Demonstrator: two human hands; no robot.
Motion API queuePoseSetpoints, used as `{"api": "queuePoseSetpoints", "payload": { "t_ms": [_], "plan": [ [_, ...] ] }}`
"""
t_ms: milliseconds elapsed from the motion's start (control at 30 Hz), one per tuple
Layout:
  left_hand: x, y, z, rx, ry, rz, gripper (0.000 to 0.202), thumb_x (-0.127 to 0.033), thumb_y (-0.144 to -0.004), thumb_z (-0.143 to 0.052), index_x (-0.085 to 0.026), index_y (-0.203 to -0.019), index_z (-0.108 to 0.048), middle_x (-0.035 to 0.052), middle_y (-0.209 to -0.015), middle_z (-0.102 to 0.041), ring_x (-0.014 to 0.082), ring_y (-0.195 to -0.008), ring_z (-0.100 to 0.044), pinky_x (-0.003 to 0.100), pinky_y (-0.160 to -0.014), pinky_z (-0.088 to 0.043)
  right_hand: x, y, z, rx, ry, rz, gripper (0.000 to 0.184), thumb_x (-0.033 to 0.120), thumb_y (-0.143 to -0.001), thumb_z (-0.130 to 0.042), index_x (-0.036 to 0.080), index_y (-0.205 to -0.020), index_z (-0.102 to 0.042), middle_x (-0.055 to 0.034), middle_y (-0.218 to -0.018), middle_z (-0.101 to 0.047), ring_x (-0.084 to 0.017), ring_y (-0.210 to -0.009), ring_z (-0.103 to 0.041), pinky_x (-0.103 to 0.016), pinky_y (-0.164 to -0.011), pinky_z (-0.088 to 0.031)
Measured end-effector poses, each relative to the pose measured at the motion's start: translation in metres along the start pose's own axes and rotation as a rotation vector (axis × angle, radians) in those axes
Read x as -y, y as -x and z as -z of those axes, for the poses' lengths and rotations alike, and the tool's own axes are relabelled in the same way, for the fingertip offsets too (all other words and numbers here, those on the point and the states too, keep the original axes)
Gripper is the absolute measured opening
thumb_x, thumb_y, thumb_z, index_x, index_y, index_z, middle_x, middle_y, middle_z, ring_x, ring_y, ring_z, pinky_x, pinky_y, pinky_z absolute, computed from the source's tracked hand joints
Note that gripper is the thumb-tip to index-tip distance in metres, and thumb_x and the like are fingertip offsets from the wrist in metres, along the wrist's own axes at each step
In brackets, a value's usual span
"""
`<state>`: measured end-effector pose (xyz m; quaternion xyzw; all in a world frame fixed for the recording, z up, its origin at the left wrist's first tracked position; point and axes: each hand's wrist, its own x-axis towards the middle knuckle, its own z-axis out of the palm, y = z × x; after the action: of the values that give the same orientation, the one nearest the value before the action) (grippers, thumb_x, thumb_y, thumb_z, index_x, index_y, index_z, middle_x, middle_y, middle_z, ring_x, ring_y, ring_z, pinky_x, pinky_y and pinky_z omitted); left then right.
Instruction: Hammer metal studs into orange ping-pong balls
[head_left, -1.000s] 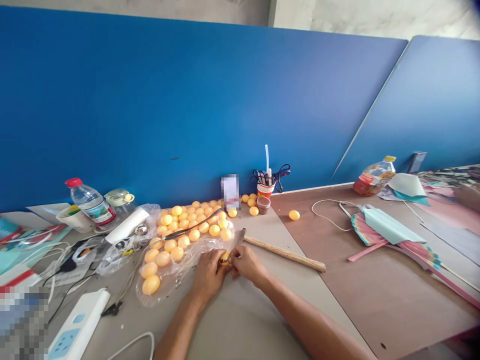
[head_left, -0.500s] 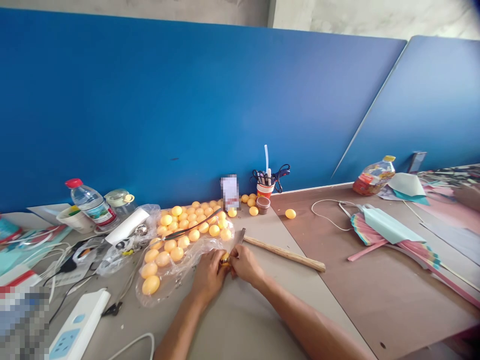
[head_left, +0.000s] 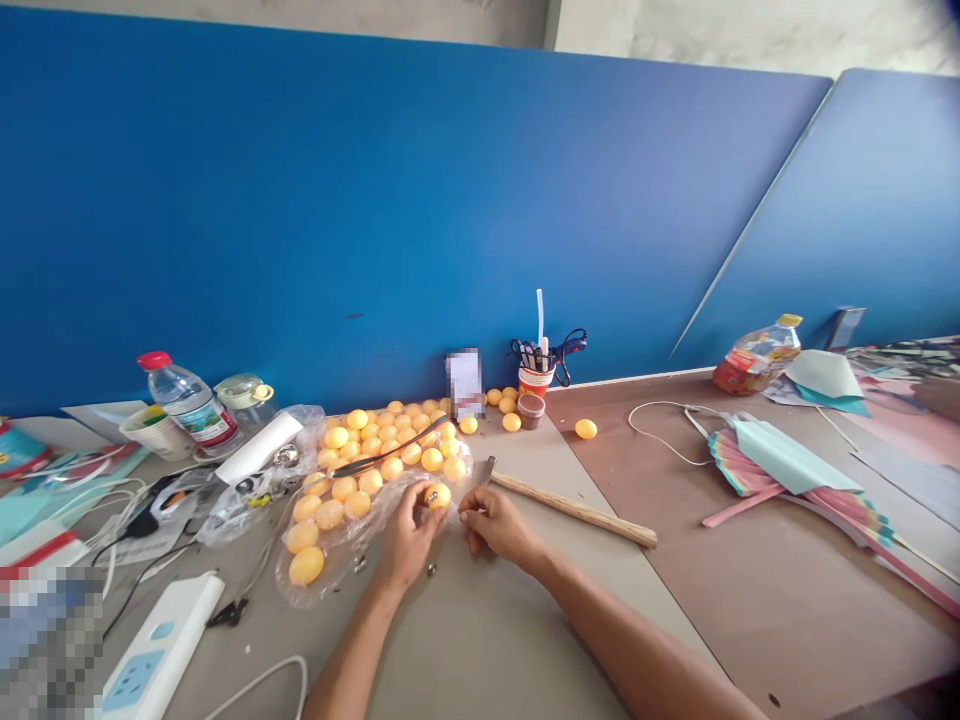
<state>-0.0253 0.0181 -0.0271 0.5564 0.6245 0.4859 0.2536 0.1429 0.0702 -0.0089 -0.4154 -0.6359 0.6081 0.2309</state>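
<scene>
My left hand [head_left: 407, 540] is closed around an orange ping-pong ball [head_left: 438, 495], with a small metallic spot showing on its near side. Just to its right, my right hand [head_left: 501, 527] has its thumb and fingers pinched together. Whatever those fingertips hold, if anything, is too small to make out. Behind the right hand lies a hammer [head_left: 577, 510] with a wooden handle, its head close to the fingers. A small shiny metal piece [head_left: 432, 570] rests on the table below the ball. Left of my hands, a clear plastic bag [head_left: 300, 592] holds several orange balls [head_left: 330, 515].
A phone [head_left: 466, 384] leans upright against the blue partition [head_left: 375, 200]. Beside it stand a small brown tub [head_left: 530, 411] and a paper cup [head_left: 535, 382] with tools. A power strip [head_left: 154, 650], cables and a water bottle [head_left: 187, 405] crowd the left. Coloured paper [head_left: 795, 455] lies right.
My hands have moved apart. The left has lifted and turned the ball, so its metallic spot shows. The small metal piece on the table has come into view.
</scene>
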Motion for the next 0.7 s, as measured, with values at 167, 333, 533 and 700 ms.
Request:
{"api": "queuePoseSetpoints", "payload": {
  "t_ms": [167,333,533,700],
  "plan": [
    [0.007,-0.006,0.004,-0.12,0.133,0.034,0.038,-0.047,-0.084,-0.057,-0.019,-0.11,-0.053,0.0097,-0.109,-0.066,0.0223,-0.103,-0.064,0.039,-0.091,-0.052,-0.003,0.011,-0.013,0.01,0.427,0.455,0.016,0.011,-0.074,-0.054,0.019,-0.083,-0.064,-0.0043,-0.085,-0.066,-0.017,-0.08,-0.061,-0.027,-0.073,-0.046],
    [0.008,-0.006,0.004,-0.104,0.108,-0.004,0.036,-0.045,-0.086,-0.056,-0.019,-0.111,-0.052,0.0104,-0.111,-0.065,0.0222,-0.104,-0.064,0.04,-0.093,-0.052,-0.003,0.02,-0.028,0.217,0.85,0.644,0.024,0.021,-0.08,-0.059,0.02,-0.103,-0.067,-0.0082,-0.093,-0.064,-0.021,-0.083,-0.058,-0.032,-0.075,-0.042],
    [0.01,-0.005,0.002,-0.051,0.036,0.002,0.036,-0.044,-0.086,-0.053,-0.019,-0.112,-0.052,0.0108,-0.114,-0.065,0.0224,-0.107,-0.063,0.041,-0.095,-0.05,-0.01,0.014,-0.038,0.203,0.997,0.643,0.014,0.011,-0.08,-0.05,0.017,-0.08,-0.062,-0.0094,-0.086,-0.066,-0.021,-0.079,-0.057,-0.031,-0.069,-0.039],
    [0.001,-0.002,0.001,-0.065,-0.049,-0.002,0.032,-0.04,-0.083,-0.056,-0.022,-0.109,-0.056,0.0078,-0.11,-0.067,0.0226,-0.105,-0.063,0.041,-0.095,-0.051,-0.009,0.015,-0.031,0.16,0.749,0.655,0.01,0.011,-0.075,-0.051,0.018,-0.075,-0.059,-0.0074,-0.085,-0.065,-0.019,-0.077,-0.057,-0.029,-0.071,-0.042]
  ]
}}
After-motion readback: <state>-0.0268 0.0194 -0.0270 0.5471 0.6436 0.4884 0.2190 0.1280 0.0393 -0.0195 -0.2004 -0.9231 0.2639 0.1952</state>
